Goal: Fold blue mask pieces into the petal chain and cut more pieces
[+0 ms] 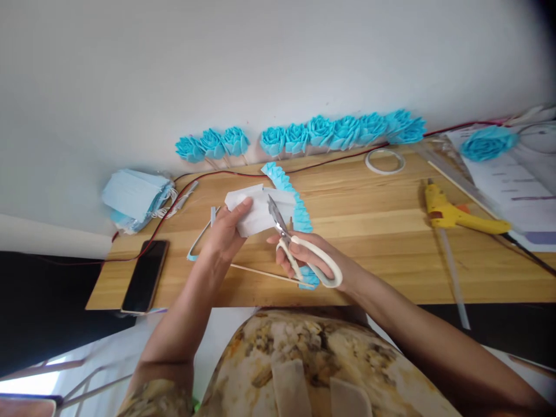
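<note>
My left hand (230, 231) pinches a white sheet (254, 217), thumb on top, above the middle of the wooden table. In my right hand (310, 255) is a pair of scissors (280, 220) with white handles, fingers through the loops. Their blades point up and left at the sheet's right part, where a cut edge shows. Beneath the hands a row of folded light-blue pieces (303, 217) curves from back to front. A thin wooden stick (264, 274) lies near the front edge, its right end by the blue row.
Blue flowers on sticks (319, 132) line the wall. A stack of face masks (136, 194) and a phone (145, 275) are at left. Tape roll (385, 169), yellow glue gun (456, 215), printed paper and another blue flower (489, 143) lie right. A red-black cable (234, 172) crosses the table.
</note>
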Motion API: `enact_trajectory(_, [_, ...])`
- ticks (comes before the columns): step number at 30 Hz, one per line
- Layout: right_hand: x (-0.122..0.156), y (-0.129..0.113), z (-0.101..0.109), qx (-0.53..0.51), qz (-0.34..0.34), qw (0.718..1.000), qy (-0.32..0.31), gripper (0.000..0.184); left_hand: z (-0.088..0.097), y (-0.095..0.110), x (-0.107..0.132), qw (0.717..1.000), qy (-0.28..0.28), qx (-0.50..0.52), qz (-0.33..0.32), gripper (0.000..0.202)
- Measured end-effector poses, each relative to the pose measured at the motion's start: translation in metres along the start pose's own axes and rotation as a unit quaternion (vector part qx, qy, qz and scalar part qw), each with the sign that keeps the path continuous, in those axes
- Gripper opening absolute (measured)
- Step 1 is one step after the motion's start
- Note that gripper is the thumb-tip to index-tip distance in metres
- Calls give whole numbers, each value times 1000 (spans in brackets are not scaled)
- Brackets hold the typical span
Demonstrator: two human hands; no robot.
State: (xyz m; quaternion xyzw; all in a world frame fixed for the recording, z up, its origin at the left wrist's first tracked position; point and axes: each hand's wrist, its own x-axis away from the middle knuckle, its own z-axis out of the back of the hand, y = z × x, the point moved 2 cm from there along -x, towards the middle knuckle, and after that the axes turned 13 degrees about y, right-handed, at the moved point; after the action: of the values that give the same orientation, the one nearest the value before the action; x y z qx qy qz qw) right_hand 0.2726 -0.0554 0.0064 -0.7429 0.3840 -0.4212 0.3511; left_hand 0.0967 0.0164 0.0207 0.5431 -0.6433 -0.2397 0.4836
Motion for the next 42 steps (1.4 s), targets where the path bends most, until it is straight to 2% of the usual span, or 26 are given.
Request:
enact_trajectory(5, [-1,-5,-3,27,37,998,42,60,-7,-7,8,1000,1,5,-13,37])
enact_trajectory(11, [-3,-6,-5,62,75,993,61,55,-6,-14,15,999,37,0,-40,36])
enact_trajectory(17, [-5,-7,-9,84,96,990,61,54,-5,-14,22,996,48,-36,-63,35])
enact_trajectory(30, [-4,3,-12,39,97,994,39,51,5,-14,25,990,76,-53,-105,41])
enact_trajectory(34, [-5,10,-13,45,93,994,45,52,5,-15,26,992,54,-66,-89,46])
enact_trajectory(38, [-5,12,-13,52,83,994,49,53,5,-15,25,990,83,-87,-70,43])
enact_trajectory(42, [-2,11,-14,20,58,997,44,55,7,-16,25,989,84,-84,-87,39])
